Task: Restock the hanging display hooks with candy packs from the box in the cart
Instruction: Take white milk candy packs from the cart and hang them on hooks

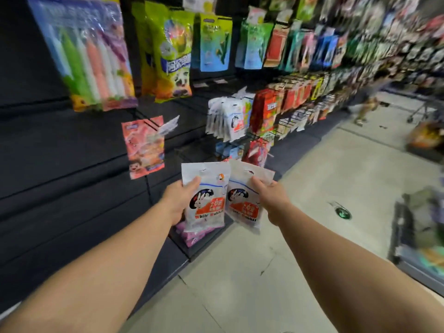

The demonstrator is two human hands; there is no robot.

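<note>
So over on the far left the dark display wall (60, 145) is mostly bare, with a pack of colored tubes (89, 58) up top and one lonely pink pack (145, 146) hanging below it. Moving in, the left hand (177, 200) is gripping a white rabbit candy pack (206, 198) by its left edge, thumb curled over the front. Right next to it, the right hand (271, 198) is pinching a second candy pack (245, 200) near the top, thumb on the front too; the two packs overlap a bit in the middle. Up and slightly right there's a hook already full of the same white packs (227, 120), so I'd guess that's the target. Looks like the carry-to-the-hook step: next move needs lifting one pack and lining its punched hole up with the hook tip. The cart (418, 236) sits off to the right on the floor, too blurry to make out the box.
</note>
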